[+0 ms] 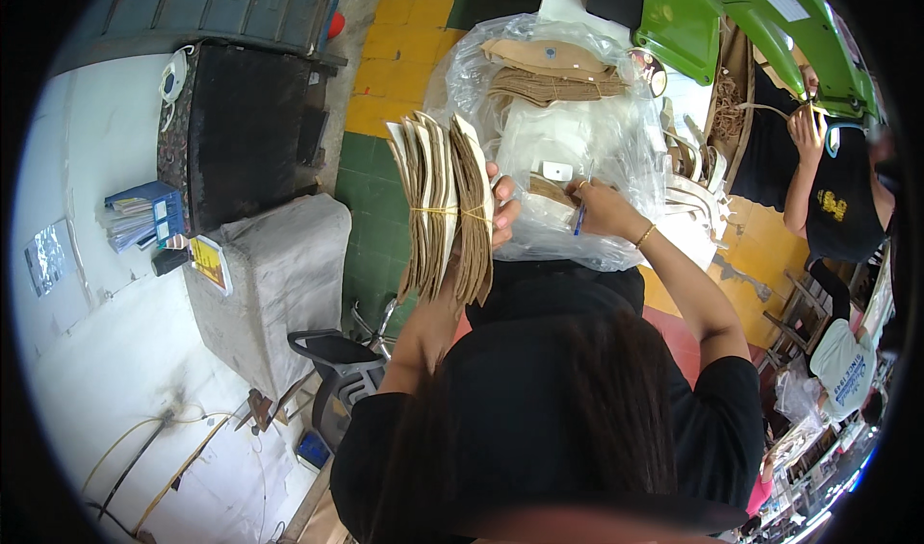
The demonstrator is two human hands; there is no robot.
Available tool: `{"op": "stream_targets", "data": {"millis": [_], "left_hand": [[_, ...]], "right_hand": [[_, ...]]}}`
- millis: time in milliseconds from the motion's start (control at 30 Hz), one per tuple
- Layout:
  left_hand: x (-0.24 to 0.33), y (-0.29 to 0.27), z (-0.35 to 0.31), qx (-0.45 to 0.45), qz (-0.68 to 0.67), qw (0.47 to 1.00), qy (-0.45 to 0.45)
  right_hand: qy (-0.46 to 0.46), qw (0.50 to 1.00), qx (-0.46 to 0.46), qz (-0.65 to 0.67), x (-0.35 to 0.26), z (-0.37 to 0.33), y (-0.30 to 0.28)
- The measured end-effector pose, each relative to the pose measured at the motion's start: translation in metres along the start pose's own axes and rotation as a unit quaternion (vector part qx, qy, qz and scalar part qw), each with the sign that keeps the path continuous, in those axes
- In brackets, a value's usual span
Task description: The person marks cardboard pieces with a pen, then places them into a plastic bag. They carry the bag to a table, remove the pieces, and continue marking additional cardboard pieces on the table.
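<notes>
My left hand (502,209) is closed around two bundles of flat cut pieces (433,212), brown on some faces and off-white on others, each tied with a yellowish band. The bundles stand up on edge left of the work surface; much of that hand is behind them. My right hand (608,209), with a thin bracelet at the wrist, is pinched around what looks like a slim blue pen (579,221). Beside its fingertips lies a brown piece (551,190) on clear plastic sheeting (520,246). A small white tag-like object (556,171) sits just beyond.
More banded brown pieces (553,73) lie at the sheeting's far end. White and tan straps (698,183) are heaped at the right, below a green machine (679,25). A co-worker's hand (807,130) is at that machine. A grey-covered table (279,284) and black chair (337,352) stand left.
</notes>
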State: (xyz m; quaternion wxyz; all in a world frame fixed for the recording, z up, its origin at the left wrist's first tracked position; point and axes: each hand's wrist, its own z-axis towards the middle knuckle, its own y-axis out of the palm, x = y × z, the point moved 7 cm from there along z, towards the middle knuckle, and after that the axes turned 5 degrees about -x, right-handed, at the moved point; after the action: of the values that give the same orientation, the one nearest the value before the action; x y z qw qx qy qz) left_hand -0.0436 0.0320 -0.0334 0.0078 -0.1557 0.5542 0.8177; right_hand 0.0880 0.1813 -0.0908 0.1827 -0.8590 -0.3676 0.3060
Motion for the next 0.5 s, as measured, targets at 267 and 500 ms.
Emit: {"op": "stream_targets", "data": {"millis": [267, 500], "left_hand": [[0.011, -0.026, -0.015, 0.064, 0.033, 0.995, 0.062], [0.016, -0.032, -0.019, 0.077, 0.002, 0.997, -0.021]], "right_hand": [[-0.095, 0.967, 0.234, 0.023, -0.035, -0.045, -0.027], [-0.122, 0.956, 0.266, -0.034, -0.049, -0.057, -0.029]]}}
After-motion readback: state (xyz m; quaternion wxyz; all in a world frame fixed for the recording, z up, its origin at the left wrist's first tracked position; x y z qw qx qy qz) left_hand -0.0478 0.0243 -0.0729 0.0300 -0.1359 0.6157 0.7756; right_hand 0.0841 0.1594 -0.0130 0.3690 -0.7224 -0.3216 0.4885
